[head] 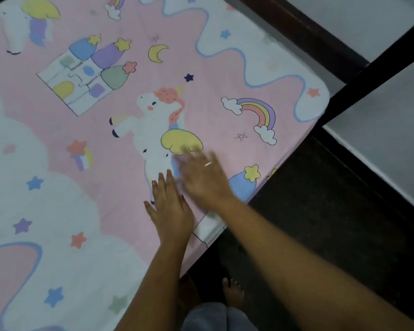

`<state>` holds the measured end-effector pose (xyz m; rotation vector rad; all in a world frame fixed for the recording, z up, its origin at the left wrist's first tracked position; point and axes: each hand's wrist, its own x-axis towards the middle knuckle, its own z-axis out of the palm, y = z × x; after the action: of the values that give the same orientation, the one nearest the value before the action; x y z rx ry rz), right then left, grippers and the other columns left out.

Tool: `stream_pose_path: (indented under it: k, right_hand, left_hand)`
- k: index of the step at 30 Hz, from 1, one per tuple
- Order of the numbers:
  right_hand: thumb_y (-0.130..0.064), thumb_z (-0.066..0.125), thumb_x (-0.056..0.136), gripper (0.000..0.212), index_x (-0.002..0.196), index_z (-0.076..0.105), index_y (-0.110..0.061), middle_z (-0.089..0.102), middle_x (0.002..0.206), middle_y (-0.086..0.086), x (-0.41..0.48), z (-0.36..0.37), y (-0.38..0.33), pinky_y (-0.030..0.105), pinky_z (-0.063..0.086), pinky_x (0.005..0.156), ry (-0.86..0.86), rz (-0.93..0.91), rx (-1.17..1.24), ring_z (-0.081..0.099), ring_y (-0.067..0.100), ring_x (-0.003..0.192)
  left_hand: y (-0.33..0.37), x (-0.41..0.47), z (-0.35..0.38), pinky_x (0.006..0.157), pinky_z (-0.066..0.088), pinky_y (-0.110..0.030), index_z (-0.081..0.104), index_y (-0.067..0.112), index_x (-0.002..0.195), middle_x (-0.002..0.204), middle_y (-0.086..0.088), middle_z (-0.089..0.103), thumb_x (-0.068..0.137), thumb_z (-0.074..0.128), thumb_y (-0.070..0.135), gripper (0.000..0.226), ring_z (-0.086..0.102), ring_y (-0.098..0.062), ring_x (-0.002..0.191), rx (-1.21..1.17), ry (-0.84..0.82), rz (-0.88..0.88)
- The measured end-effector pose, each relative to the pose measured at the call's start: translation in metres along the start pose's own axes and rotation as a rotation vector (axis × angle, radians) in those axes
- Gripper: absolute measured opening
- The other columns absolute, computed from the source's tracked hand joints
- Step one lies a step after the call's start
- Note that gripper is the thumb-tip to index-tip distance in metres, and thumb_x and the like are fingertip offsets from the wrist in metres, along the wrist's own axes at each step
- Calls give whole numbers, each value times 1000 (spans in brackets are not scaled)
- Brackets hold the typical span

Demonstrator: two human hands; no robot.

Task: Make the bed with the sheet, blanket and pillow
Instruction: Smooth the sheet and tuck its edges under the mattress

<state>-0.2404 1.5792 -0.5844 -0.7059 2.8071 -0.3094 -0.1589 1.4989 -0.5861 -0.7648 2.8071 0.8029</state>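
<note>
left hand (170, 209) and right hand (202, 177) lie flat side by side, fingers straight, gripping nothing; the right one is blurred. i see the pink unicorn sheet (58, 144) spread smooth beneath them, its rounded corner tucked down far beyond the right hand.

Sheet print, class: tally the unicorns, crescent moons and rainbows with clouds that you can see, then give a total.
Unicorns: 2
Crescent moons: 1
Rainbows with clouds: 2
Total: 5
</note>
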Motion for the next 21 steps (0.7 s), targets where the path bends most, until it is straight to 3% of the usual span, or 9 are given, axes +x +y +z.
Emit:
stream_pose_path:
  k: [2, 4, 9, 12, 14, 16, 18, 21]
  right_hand:
    - [-46, 21, 97, 55, 149, 29, -28, 25, 157, -3, 6, 10, -15, 45, 16, 116, -58, -172, -57, 22, 19, 145]
    - [-53, 24, 95, 58, 149, 24, -33, 18, 159, -6, 19, 7, 23, 44, 7, 116, -108, -81, -56, 14, 17, 147]
    - [-54, 25, 98, 59, 152, 12, -32, 10, 160, -5, 20, -38, 174, 51, 10, 117, 43, 659, -124, 10, 23, 147]
    - [-49, 23, 100, 62, 154, 8, -20, 2, 161, 3, 37, -66, 186, 52, 3, 118, 74, 996, -37, -1, 26, 148]
    - [-41, 31, 101, 60, 153, 15, -15, 7, 161, 5, 74, -60, 151, 46, 5, 119, 164, 875, 19, 3, 24, 148]
    - [-36, 40, 99, 57, 150, 25, -17, 18, 159, 7, 112, -41, 89, 41, 11, 116, 156, 533, 116, 12, 25, 147]
    - [-37, 44, 96, 52, 145, 36, -22, 30, 154, 8, 139, -17, 23, 42, 22, 112, 23, 121, 115, 24, 28, 143]
    - [-38, 40, 96, 55, 148, 31, -25, 20, 159, -2, 159, 2, -2, 45, 11, 117, -145, -339, -131, 14, 20, 147]
  left_hand:
    - [3, 17, -6, 115, 4, -53, 12, 16, 152, 160, 1, 9, 95, 34, 5, 63, 1, -18, 147, -48, 16, -84]
    - [-2, 32, -13, 115, 5, -52, 9, 18, 152, 160, 2, 4, 93, 37, 1, 67, -1, -18, 147, 10, 3, -61]
    - [-10, 74, -39, 115, 7, -54, 12, 21, 151, 160, 1, 3, 95, 43, 9, 66, 0, -20, 147, 94, -18, 20]
    - [-9, 98, -54, 115, 4, -52, 13, 23, 151, 160, 1, 4, 97, 42, 12, 63, -1, -20, 147, 82, 0, 12]
    - [-1, 113, -58, 115, 4, -52, 11, 23, 151, 160, 2, 2, 98, 40, 14, 62, -1, -19, 147, 82, -2, 41]
    - [7, 129, -57, 116, 4, -52, 10, 24, 152, 160, 3, 1, 98, 39, 14, 61, -3, -18, 147, 83, -13, 63]
    - [16, 146, -53, 115, 5, -52, 12, 23, 151, 160, 3, 2, 97, 37, 12, 60, -3, -17, 147, 56, 0, 69]
    - [28, 171, -48, 114, 7, -53, 19, 24, 150, 159, 3, 8, 95, 36, 9, 59, 1, -17, 147, 31, 25, 63]
